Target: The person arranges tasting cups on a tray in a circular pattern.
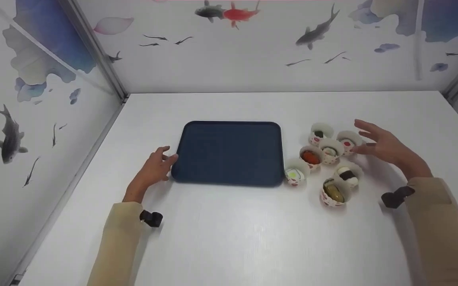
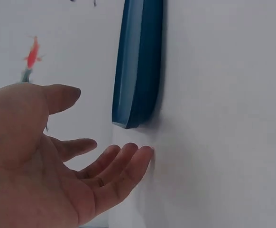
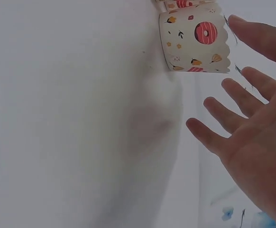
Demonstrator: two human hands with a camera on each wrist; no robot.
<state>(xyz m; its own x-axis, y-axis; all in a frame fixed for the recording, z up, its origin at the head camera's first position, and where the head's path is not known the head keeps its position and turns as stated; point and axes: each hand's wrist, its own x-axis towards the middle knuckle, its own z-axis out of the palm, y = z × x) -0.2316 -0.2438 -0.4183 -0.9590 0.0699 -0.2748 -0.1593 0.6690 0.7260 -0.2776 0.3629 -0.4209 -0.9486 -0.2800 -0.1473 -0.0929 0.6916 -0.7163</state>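
A dark blue rectangular tray (image 1: 231,153) lies flat on the white table. My left hand (image 1: 154,169) is at its left edge, fingers loosely bent and holding nothing. In the left wrist view a gap shows between those fingers and the tray's corner (image 2: 138,104). To the right of the tray stand several patterned paper cups holding sushi-like pieces, among them an orange-red one (image 1: 311,157) and a yellowish one (image 1: 334,194). My right hand (image 1: 386,147) hovers with spread fingers just right of the back-right cup (image 1: 348,143). A donut print marks a cup (image 3: 195,40) in the right wrist view.
One cup (image 1: 295,174) stands right against the tray's right edge. White panels (image 1: 229,67) printed with fish and lily leaves border the table (image 1: 233,238) at the back and sides. Bare tabletop stretches in front of the tray.
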